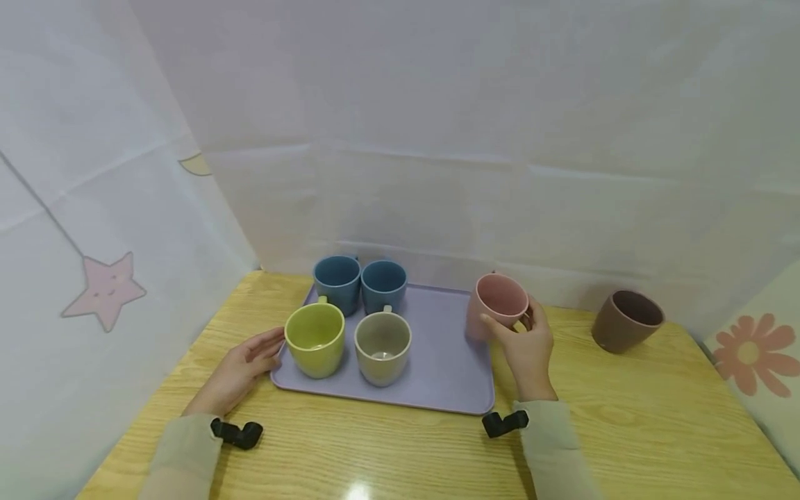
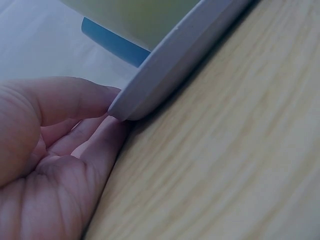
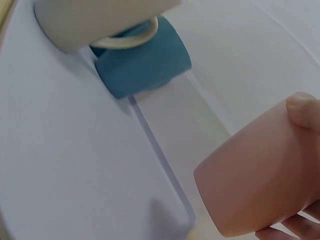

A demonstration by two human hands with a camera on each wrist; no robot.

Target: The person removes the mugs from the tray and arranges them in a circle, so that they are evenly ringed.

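My right hand (image 1: 530,344) grips a pink mug (image 1: 481,316) by its side, thumb near the rim and fingers round the far side. In the right wrist view the mug (image 3: 260,175) is tilted and raised over the tray's far right corner. My left hand (image 1: 240,368) holds the left edge of a lilac tray (image 1: 437,382); thumb (image 2: 75,100) and fingers meet at its rim. On the tray's left half stand a yellow-green mug (image 1: 315,354), a beige mug (image 1: 382,361) and two blue mugs (image 1: 337,295), handles of the front pair pointing back.
A brown cup (image 1: 619,330) stands on the wooden table (image 1: 625,417) to the right of the tray. White cloth (image 1: 400,208) hangs behind the table, with a pink star (image 1: 107,288) at left and a flower (image 1: 746,353) at right.
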